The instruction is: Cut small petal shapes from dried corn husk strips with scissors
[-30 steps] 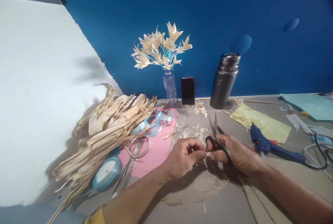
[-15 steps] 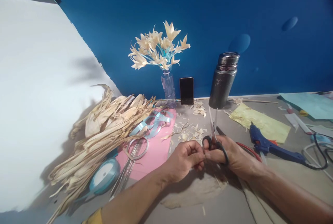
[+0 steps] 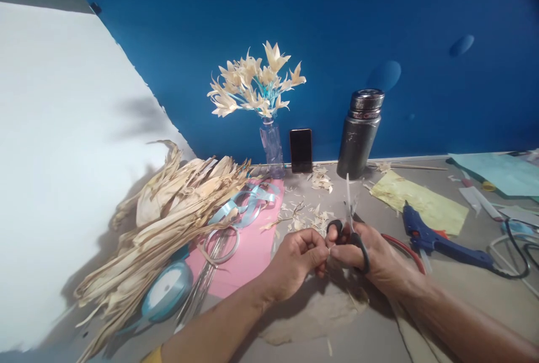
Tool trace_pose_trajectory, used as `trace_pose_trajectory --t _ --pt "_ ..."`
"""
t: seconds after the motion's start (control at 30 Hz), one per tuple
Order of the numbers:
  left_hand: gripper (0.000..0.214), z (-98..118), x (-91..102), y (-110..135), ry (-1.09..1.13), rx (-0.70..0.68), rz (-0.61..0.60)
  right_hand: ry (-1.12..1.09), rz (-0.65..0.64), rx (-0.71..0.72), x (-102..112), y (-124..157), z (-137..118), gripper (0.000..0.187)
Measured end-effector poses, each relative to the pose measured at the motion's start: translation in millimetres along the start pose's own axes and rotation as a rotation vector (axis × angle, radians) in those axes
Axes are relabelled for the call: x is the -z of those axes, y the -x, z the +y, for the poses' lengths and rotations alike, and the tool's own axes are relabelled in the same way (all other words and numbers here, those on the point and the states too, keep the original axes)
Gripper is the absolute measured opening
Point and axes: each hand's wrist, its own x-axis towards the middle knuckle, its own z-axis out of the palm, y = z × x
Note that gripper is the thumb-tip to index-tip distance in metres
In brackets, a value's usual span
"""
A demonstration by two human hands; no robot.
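Two forearms [image 3: 229,315] angled inward, left hand [image 3: 295,259] pinched, contents unclear, right hand [image 3: 374,256] gripping scissors [image 3: 350,214]

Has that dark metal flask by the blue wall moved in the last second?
No. The flask stands no nearer to or farther from the upright phone; both shifted slightly together as the view moved.

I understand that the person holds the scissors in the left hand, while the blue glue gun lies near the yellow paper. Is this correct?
Not quite: the scissors are in the right hand, not the left hand, as the head view shows. The blue glue gun does lie near the yellow paper.
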Motion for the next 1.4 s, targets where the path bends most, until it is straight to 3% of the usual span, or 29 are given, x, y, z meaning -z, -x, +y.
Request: trace_pose_trajectory --t 0.13,0.3,0.5,0.77,1.0,1.2,1.4 --pt "0.039 -1 1.8 1 0.183 0.068 -0.132 0.045 0.062 0.000 -8 3 -3 0.033" --pt "0.035 3 7.6 2 0.356 0.102 -0.315 0.038 0.046 0.084 0 3 5 0.026" --pt "0.028 6 9.0 2 0.210 0.010 -0.078 -0.043 0.053 0.092 2 5 1 0.025" --pt "0.018 11 -2.6 7 -0.224 -0.026 0.178 0.112 0.206 -0.002 -9 6 -4 0.020" --pt "0.010 9 -6.0 5 -0.522 -0.002 0.346 0.509 0.349 0.199 -15 3 10 0.011" --pt "0.009 13 -4.5 3 -0.520 -0.071 0.375 0.280 0.393 0.115 -16 0 14 0.020" --pt "0.005 16 12.9 -2 -0.042 0.025 0.158 0.042 0.221 0.110 -10 4 8 0.024"
